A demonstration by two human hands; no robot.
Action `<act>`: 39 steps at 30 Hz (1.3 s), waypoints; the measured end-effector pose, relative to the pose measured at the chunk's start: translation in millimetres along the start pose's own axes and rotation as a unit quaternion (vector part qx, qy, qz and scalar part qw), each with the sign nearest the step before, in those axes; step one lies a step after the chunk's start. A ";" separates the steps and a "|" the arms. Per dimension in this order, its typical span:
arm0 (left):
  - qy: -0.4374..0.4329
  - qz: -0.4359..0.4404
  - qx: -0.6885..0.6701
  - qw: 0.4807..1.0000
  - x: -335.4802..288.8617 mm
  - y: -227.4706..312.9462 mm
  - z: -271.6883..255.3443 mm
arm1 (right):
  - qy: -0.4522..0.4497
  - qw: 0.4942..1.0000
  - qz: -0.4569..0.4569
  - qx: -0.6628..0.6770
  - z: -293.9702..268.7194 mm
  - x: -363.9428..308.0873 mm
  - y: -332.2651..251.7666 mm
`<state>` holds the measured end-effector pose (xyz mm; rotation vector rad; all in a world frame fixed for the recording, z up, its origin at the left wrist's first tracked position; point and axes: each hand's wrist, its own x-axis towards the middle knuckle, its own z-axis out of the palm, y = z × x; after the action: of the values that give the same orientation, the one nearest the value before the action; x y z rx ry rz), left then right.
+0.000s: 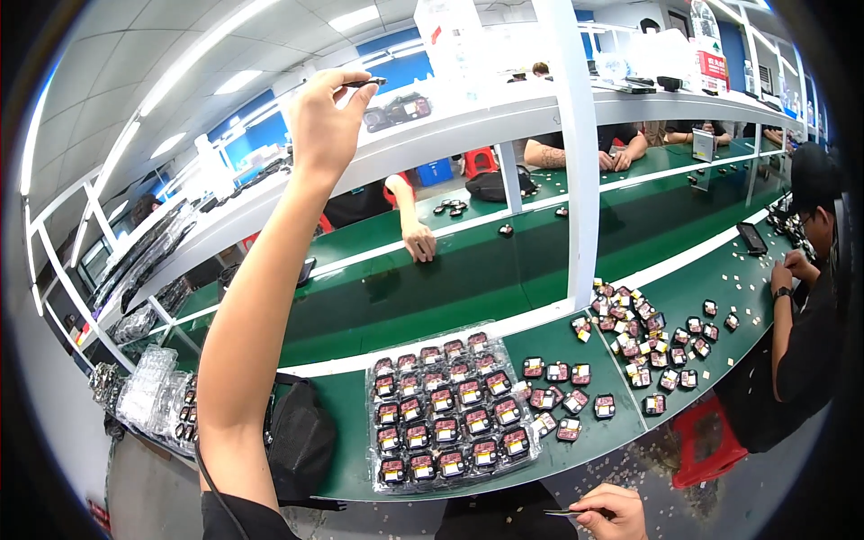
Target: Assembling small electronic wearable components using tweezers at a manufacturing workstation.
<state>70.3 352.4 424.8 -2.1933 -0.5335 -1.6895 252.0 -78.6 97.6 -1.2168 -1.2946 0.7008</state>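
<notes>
My left hand is raised to the white overhead shelf, its thumb and fingertips pinching a small, flat black object. Just beyond it on the shelf lies a cluster of black small devices. Low at the right, in front of the bench edge, my right hand is closed on a thin dark strip that points left; its kind cannot be made out. A clear plastic blister tray on the green bench holds rows of small black square devices with maroon and white labels.
More labelled devices lie loose and piled right of the tray. A white post rises behind them. A black bag sits left of the tray. Co-workers' hands work across the belt, and a person sits at the right by a red stool.
</notes>
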 end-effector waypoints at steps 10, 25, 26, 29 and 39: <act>-0.147 -0.148 0.144 0.967 40.3 -56.0 68.5 | 0.056 0.997 0.042 -0.023 -14.2 -41.7 0.6; -0.130 0.026 -0.222 0.966 -117.7 156.0 -12.0 | 0.167 0.941 -0.015 -0.295 -21.9 67.1 56.9; -0.131 0.044 -0.232 0.963 -136.9 165.6 -11.9 | 0.171 0.932 0.030 -0.318 -29.6 70.4 68.9; -0.165 0.039 -0.237 0.957 -193.3 192.5 -41.4 | 0.167 0.913 0.078 -0.365 -31.8 79.2 76.0; -0.270 -0.305 -0.436 0.803 -381.9 301.3 -101.1 | 0.068 0.883 0.130 -0.446 -24.7 80.8 76.5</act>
<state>40.1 3.2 72.6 -3.5469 -0.7640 -1.7905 309.8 10.6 56.6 -2.1726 -1.3838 0.1547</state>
